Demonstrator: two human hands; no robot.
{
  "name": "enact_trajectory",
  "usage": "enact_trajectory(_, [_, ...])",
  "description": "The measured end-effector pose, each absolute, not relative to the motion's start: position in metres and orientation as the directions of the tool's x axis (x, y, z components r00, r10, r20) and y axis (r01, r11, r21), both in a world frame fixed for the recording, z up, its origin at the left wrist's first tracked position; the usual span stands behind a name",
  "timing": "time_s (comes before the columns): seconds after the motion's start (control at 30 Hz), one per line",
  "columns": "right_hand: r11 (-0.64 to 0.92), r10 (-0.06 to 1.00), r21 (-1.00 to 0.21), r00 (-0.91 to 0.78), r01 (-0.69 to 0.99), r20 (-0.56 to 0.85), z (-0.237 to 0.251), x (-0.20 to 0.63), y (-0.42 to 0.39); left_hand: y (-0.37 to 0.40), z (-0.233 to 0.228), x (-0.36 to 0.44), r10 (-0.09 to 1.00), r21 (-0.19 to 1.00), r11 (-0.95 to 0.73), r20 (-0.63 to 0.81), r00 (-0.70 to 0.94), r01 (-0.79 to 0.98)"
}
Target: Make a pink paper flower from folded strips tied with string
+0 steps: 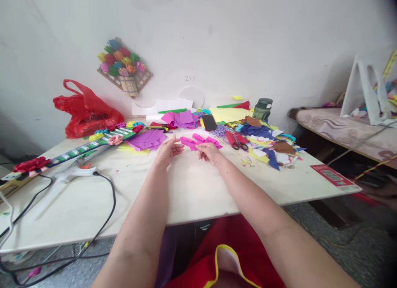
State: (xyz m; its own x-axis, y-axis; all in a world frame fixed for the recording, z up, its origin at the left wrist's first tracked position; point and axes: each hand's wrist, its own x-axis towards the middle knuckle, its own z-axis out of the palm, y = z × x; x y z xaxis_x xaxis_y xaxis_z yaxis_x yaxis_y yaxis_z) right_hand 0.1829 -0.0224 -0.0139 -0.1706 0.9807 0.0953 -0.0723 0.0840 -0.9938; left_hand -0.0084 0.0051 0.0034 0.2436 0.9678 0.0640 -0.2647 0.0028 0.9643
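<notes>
While both forearms stretch across the pale table (192, 193), the left hand (167, 149) and the right hand (210, 151) meet at a cluster of folded pink paper pieces (198, 141) lying flat on the tabletop. The left hand's fingers are loosely curled, their tips touching the near left end of the pink pieces; the right hand's fingers are bent over the near right side, seemingly pinching an edge, though how firmly cannot be told.

Nearer the person than the pink pieces, the tabletop is bare and smooth right up to its front edge, leaving wide room between the two arms. Left of the pink pieces lies a flat stack of purple paper sheets (147, 139), and further left a white glue gun (72, 174) with a black cord (107, 205) looping over the front edge. A crinkled, glossy red plastic bag (87, 112) sits far left by the wall. Just right of the pink pieces rest red-handled scissors (237, 141) and a thin wooden stick (231, 149), then a jumble of mixed-colour paper scraps (273, 145) reaching toward the right edge. Behind the pink pieces lie a black phone (209, 123) and, further right, a dark green jar (262, 109) against the wall.
</notes>
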Motion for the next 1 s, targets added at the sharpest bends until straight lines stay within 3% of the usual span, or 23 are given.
enact_trajectory(0.13, [0.063,0.980,-0.986,-0.177,-0.154,0.091,-0.015,0.186,-0.020,0.004,0.002,-0.003,0.903,0.968,0.042,0.069,0.425,-0.247])
enact_trajectory(0.3, [0.031,0.976,-0.983,-0.208,-0.180,0.069,-0.015,0.186,-0.021,0.006,-0.003,0.002,0.870,0.959,0.015,0.127,0.477,-0.282])
enact_trajectory(1.0, [-0.019,0.975,-0.996,-0.224,-0.089,0.002,-0.009,0.178,-0.027,0.010,-0.007,0.007,0.957,0.955,-0.099,0.169,0.237,-0.281])
